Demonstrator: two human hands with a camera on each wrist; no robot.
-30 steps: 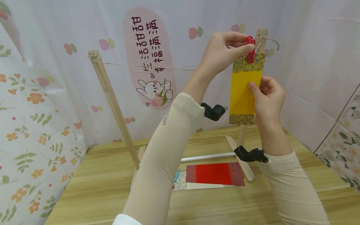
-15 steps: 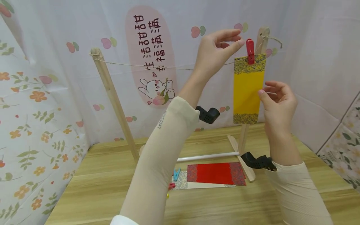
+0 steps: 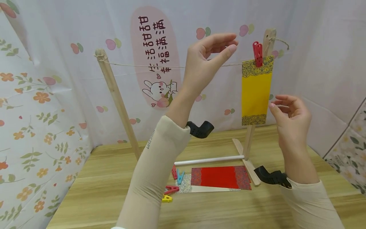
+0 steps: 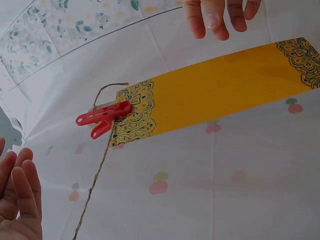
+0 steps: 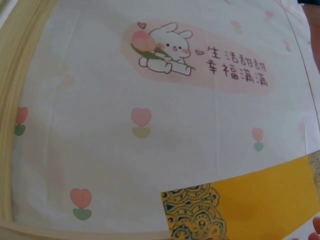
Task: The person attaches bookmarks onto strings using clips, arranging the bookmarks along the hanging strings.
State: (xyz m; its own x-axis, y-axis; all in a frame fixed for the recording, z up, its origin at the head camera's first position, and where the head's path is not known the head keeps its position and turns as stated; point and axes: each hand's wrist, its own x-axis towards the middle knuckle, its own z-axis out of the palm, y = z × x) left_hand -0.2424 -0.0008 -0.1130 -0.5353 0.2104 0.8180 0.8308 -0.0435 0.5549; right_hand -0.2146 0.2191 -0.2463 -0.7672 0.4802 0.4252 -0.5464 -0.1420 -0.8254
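A yellow card (image 3: pixel 256 92) with patterned ends hangs from a twine line (image 3: pixel 148 66) near the right post. One red clothespin (image 3: pixel 258 57) clips its top edge to the twine. To the left of the clothespin, my left hand (image 3: pixel 207 60) is raised with relaxed fingers and holds nothing. Just right of the card's lower half, apart from it, is my right hand (image 3: pixel 293 121), loosely bent and without anything in it. In the left wrist view the clothespin (image 4: pixel 104 118) grips the card and twine, and both hands' fingers stay clear of them.
Wooden posts (image 3: pixel 114 95) hold the twine, with a white rod (image 3: pixel 211 160) low between them. On the table (image 3: pixel 217 210) lie a red card (image 3: pixel 218 176) over a cream card (image 3: pixel 206 189). Beside them are blue (image 3: pixel 180 176), red and yellow clothespins (image 3: pixel 167 198).
My left hand has let go of the red clothespin and drawn back to the left. My right hand has released the yellow card and moved right and down. The card now hangs on its own.
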